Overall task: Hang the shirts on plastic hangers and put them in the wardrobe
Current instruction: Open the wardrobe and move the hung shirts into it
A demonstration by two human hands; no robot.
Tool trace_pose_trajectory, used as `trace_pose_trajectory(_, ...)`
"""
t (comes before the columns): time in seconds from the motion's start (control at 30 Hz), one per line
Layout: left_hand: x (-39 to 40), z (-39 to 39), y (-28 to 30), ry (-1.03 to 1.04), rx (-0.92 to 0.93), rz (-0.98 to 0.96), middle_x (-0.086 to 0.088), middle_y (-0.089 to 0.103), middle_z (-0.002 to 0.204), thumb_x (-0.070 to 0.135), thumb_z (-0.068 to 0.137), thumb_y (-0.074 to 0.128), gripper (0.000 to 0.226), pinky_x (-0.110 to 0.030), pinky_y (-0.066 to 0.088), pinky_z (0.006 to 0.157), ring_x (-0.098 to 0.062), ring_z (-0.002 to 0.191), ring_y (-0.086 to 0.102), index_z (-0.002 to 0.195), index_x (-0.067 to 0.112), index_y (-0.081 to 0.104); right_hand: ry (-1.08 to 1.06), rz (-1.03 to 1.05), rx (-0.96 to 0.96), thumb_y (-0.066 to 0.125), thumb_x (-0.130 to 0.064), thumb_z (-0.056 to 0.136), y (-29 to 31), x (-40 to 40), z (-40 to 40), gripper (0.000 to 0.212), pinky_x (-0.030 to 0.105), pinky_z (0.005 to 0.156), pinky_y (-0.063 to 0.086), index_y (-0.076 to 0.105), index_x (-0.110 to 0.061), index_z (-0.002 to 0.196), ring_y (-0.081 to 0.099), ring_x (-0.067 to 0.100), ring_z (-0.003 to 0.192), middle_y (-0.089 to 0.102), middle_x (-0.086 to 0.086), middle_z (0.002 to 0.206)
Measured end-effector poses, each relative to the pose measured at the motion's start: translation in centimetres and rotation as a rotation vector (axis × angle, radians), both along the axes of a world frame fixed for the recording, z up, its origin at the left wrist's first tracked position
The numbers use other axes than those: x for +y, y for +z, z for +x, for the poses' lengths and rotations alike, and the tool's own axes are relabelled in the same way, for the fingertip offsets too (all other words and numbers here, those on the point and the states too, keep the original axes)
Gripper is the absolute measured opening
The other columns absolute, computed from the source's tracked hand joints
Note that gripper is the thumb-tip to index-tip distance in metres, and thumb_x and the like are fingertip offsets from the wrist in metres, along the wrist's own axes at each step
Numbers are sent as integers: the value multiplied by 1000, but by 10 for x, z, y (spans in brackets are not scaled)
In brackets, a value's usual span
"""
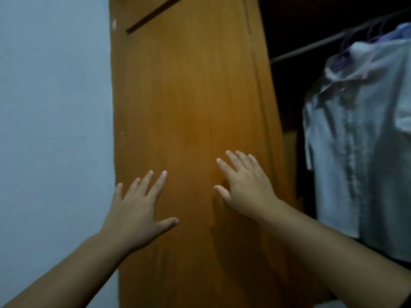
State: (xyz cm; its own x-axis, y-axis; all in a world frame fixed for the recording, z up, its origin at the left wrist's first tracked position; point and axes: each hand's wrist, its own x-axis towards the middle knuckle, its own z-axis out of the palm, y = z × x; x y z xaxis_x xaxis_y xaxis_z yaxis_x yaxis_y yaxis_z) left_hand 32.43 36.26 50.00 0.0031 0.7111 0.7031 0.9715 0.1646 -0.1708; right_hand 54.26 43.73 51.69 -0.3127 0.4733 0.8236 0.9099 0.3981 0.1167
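Two bare hands lie flat on one orange-brown wooden wardrobe door (189, 107). The left hand (135, 212) is near the door's left edge, beside the pale blue wall (53, 107); the right hand (246, 185) sits near its right edge. Both have straight, spread fingers and hold nothing. To the right, the dark wardrobe opening (289, 30) shows one metal rail (311, 44) carrying pale blue shirts (360, 134) on purple plastic hangers (347, 41); their number is unclear.
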Motion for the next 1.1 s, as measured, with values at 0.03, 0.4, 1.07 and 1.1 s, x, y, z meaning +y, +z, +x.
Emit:
trace_pose_trajectory(0.03,-8,-13,-8,29,-10,-4,1,-12,161,81,78,37,102,-48,1,118,-20,149,0,129,35,-39,39,-33,-15,34,-59,94,-12,2,-21,70,40,116,-5,7,-29,151,-3,23,147,2,3,160)
trace_pose_trajectory(0.4,-136,-147,-100,545,-161,-144,1,-15,160,75,83,40,98,-43,-4,118,-17,149,-2,148,34,-21,702,-262,-166,36,-55,94,-107,-43,-237,68,41,117,-5,12,-26,151,0,23,146,5,4,160)
trace_pose_trajectory(1.07,-535,-155,-269,1329,-670,-45,1,1,162,67,84,50,92,-43,9,120,-18,148,5,152,32,0,1515,-398,-607,40,-55,93,-249,-405,-413,66,42,117,1,22,-25,148,7,22,145,13,4,158)
trace_pose_trajectory(1.1,-554,-155,-278,1340,-693,-42,1,2,162,67,84,51,92,-42,10,120,-17,148,6,153,32,0,1533,-403,-630,40,-55,93,-256,-427,-417,66,42,117,1,23,-25,148,7,22,145,14,4,158)
